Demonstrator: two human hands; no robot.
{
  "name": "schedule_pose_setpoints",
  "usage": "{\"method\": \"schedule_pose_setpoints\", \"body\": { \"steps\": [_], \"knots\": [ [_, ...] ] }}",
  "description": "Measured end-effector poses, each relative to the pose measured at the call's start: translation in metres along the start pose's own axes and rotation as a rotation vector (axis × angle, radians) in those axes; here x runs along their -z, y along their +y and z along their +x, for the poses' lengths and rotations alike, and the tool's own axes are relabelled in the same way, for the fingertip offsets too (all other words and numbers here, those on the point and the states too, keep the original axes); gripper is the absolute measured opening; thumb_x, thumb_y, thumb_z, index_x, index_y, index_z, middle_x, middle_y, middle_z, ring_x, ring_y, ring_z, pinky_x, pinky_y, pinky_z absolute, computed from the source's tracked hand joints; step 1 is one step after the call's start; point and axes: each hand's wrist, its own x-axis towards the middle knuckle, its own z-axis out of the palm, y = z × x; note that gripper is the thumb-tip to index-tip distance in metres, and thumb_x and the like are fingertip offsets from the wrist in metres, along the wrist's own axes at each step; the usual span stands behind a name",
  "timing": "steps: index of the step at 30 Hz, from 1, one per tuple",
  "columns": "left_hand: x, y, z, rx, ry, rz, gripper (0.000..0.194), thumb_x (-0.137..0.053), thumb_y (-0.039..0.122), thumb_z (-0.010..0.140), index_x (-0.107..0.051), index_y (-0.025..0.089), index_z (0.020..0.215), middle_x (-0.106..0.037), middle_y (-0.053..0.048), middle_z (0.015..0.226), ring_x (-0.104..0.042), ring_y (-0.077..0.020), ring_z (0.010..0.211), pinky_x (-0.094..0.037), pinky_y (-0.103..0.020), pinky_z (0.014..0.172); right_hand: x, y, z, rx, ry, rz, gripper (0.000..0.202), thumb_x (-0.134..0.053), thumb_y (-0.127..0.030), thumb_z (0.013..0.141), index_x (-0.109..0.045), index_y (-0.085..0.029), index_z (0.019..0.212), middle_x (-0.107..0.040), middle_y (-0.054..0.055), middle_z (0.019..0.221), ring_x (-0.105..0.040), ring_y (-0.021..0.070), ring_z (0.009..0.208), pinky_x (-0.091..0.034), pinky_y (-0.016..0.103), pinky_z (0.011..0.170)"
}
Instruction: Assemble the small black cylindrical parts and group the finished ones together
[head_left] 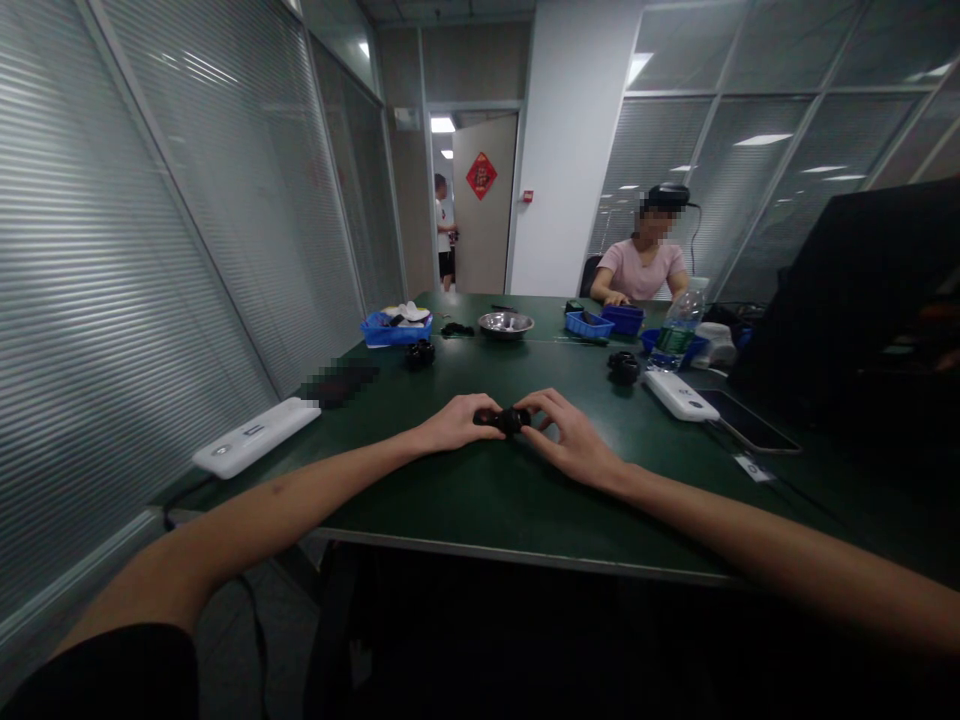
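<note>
Near the middle of the dark green table [465, 500], a small black object [512, 421] is between my two hands. My left hand [459, 421] grips its left end between thumb and fingers. From the right, my right hand [566, 436] pinches the other end with thumb and fingertips. Its exact shape is too small and dark to tell. Farther back stand a black clustered object [419, 354] on the left and a similar one [623, 367] on the right. A shiny metal bowl [506, 325] is beyond my hands.
A blue tray [375, 332] holds white and dark items. Blue bins [622, 320], a water bottle [677, 325], a white power bank [680, 395] and a phone [754, 421] are right. Another white device [259, 437] lies left. A person [645, 262] sits across.
</note>
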Motion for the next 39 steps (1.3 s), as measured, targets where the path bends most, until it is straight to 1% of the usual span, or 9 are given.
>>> {"method": "schedule_pose_setpoints", "body": {
  "steps": [4, 9, 16, 19, 23, 28, 30, 36, 39],
  "knots": [
    [0.0007, 0.0015, -0.0001, -0.011, -0.002, 0.010, 0.037, -0.076, 0.044, 0.086, -0.072, 0.016, 0.110, -0.069, -0.005, 0.101, -0.063, -0.0198, 0.092, -0.046, -0.029, 0.080, -0.0001, -0.0008, 0.0002, 0.003, 0.010, -0.001, 0.025, -0.062, -0.025, 0.097, -0.063, -0.024, 0.122, -0.060, 0.009, 0.120, -0.061, 0.0259, 0.109, -0.059, 0.041, 0.083],
    [0.0016, 0.0024, -0.0001, -0.014, -0.008, 0.032, 0.036, -0.077, 0.042, 0.086, -0.073, 0.016, 0.111, -0.069, -0.006, 0.102, -0.063, -0.0200, 0.093, -0.046, -0.029, 0.081, -0.0004, 0.0001, 0.0005, -0.047, 0.023, -0.007, 0.022, -0.061, -0.028, 0.098, -0.064, -0.023, 0.120, -0.061, 0.009, 0.113, -0.062, 0.0244, 0.103, -0.059, 0.041, 0.083],
    [0.0020, 0.0012, -0.0008, -0.012, -0.011, 0.035, 0.038, -0.076, 0.042, 0.087, -0.072, 0.016, 0.113, -0.069, -0.006, 0.103, -0.064, -0.0204, 0.094, -0.047, -0.029, 0.081, 0.0007, -0.0010, 0.0004, 0.046, 0.010, 0.009, 0.026, -0.062, -0.023, 0.096, -0.064, -0.024, 0.122, -0.061, 0.009, 0.120, -0.061, 0.0258, 0.110, -0.058, 0.041, 0.087],
    [0.0017, 0.0003, -0.0006, -0.019, -0.012, 0.031, 0.036, -0.076, 0.041, 0.087, -0.072, 0.017, 0.114, -0.070, -0.006, 0.105, -0.064, -0.0201, 0.095, -0.047, -0.029, 0.083, 0.0002, -0.0005, 0.0008, 0.006, 0.034, -0.021, 0.025, -0.063, -0.026, 0.097, -0.065, -0.024, 0.121, -0.061, 0.009, 0.118, -0.062, 0.0260, 0.108, -0.058, 0.041, 0.086],
    [0.0014, 0.0001, -0.0003, -0.023, -0.013, 0.036, 0.035, -0.076, 0.041, 0.087, -0.073, 0.018, 0.113, -0.070, -0.006, 0.106, -0.064, -0.0203, 0.096, -0.047, -0.029, 0.084, 0.0001, 0.0006, 0.0009, -0.042, 0.037, -0.027, 0.020, -0.062, -0.028, 0.098, -0.066, -0.023, 0.117, -0.062, 0.008, 0.111, -0.064, 0.0237, 0.099, -0.059, 0.040, 0.082],
    [0.0006, -0.0007, 0.0004, -0.017, -0.009, 0.029, 0.036, -0.077, 0.040, 0.086, -0.072, 0.016, 0.112, -0.070, -0.006, 0.103, -0.064, -0.0201, 0.093, -0.047, -0.029, 0.081, 0.0017, -0.0023, 0.0006, 0.045, 0.013, -0.011, 0.023, -0.063, -0.022, 0.096, -0.065, -0.024, 0.119, -0.062, 0.008, 0.116, -0.062, 0.0239, 0.105, -0.057, 0.039, 0.085],
    [0.0005, -0.0010, 0.0005, -0.018, -0.010, 0.029, 0.037, -0.077, 0.041, 0.086, -0.071, 0.016, 0.113, -0.069, -0.005, 0.102, -0.064, -0.0198, 0.092, -0.047, -0.029, 0.081, 0.0017, -0.0034, 0.0006, 0.053, 0.015, -0.017, 0.023, -0.063, -0.021, 0.096, -0.065, -0.024, 0.119, -0.062, 0.008, 0.117, -0.062, 0.0240, 0.106, -0.057, 0.039, 0.086],
    [0.0018, -0.0008, -0.0002, -0.037, -0.016, 0.056, 0.035, -0.075, 0.043, 0.088, -0.073, 0.018, 0.113, -0.070, -0.006, 0.105, -0.064, -0.0202, 0.095, -0.047, -0.030, 0.082, 0.0004, -0.0016, 0.0012, -0.053, 0.040, -0.053, 0.017, -0.063, -0.027, 0.097, -0.066, -0.021, 0.114, -0.062, 0.008, 0.108, -0.063, 0.0235, 0.097, -0.057, 0.039, 0.080],
    [0.0023, -0.0001, -0.0006, -0.033, -0.014, 0.044, 0.036, -0.075, 0.043, 0.088, -0.073, 0.018, 0.113, -0.070, -0.006, 0.105, -0.064, -0.0205, 0.095, -0.046, -0.030, 0.082, 0.0010, -0.0011, 0.0008, -0.031, 0.016, -0.039, 0.019, -0.062, -0.025, 0.097, -0.065, -0.022, 0.115, -0.062, 0.008, 0.110, -0.062, 0.0236, 0.099, -0.057, 0.039, 0.081]
  ]
}}
